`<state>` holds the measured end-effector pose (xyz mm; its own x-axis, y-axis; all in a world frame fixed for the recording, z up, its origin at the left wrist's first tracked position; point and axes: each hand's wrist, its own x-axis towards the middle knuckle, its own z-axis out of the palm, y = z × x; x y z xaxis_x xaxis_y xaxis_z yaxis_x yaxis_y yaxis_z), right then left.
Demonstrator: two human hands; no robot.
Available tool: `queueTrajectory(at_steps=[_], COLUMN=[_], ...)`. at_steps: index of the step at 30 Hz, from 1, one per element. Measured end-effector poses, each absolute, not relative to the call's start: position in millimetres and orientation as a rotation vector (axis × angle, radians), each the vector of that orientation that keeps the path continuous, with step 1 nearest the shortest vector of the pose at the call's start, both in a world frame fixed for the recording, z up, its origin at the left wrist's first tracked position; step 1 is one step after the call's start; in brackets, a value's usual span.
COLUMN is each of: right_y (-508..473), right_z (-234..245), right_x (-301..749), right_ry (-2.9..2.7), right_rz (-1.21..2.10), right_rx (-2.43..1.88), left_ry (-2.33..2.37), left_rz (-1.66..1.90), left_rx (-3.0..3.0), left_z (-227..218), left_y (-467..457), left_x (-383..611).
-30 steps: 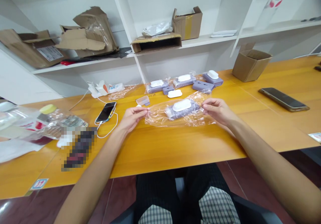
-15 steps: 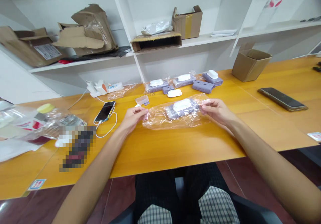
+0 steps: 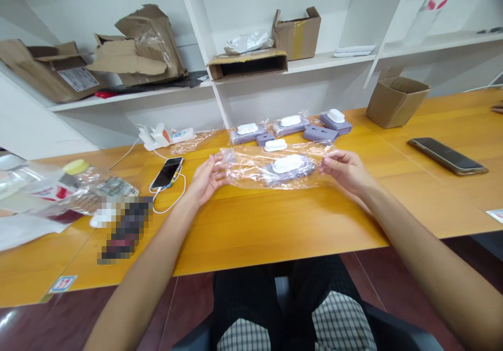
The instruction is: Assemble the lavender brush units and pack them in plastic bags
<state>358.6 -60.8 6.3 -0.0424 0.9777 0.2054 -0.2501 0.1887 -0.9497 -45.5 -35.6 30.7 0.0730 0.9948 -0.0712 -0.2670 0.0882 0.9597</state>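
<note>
A clear plastic bag [image 3: 251, 168] holding a purple block with a white oval piece [image 3: 288, 165] is stretched between my hands just above the orange table [image 3: 255, 225]. My left hand [image 3: 207, 179] pinches the bag's left end with closed fingers. My right hand [image 3: 342, 168] pinches the right end. Behind the bag lie two more bagged purple-and-white sets [image 3: 247, 131], loose purple blocks [image 3: 319, 134] and a loose white oval piece [image 3: 275, 145].
A phone on a white cable [image 3: 166, 173] lies left of my hands, and a second phone [image 3: 447, 155] to the right. An open cardboard box [image 3: 396, 101] stands at the back right. Crumpled bags and a bottle [image 3: 74, 183] clutter the left; white shelves with torn boxes [image 3: 137, 52] rise behind.
Both hands lifted the bagged set slightly and moved it away from me, toward the other sets. The bag is pulled flatter and wider between them.
</note>
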Motion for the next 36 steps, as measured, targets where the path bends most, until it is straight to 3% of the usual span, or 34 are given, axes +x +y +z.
queueTrajectory(at_steps=[5,14,25,36], right_y=[-57.9,-58.2,-57.0,-55.1], right_z=[6.9,8.3,6.0,4.0], right_x=[363.9,362.3,363.5,364.9], right_ry=[-1.099,-1.094,-1.061,-1.078], right_rz=[1.184,1.192,1.198,1.158], right_rx=[-0.842,-0.859,-0.838,-0.883], left_ry=[0.877,0.916,0.778,0.987], left_rz=[0.945,1.157,0.960,1.206], left_rx=[1.131,1.097,1.217,1.232], left_z=[29.2,33.1,36.2,36.0], left_y=[-42.9,-41.4,-48.5,-43.0], left_x=[-50.7,-50.6,-51.6,-48.2])
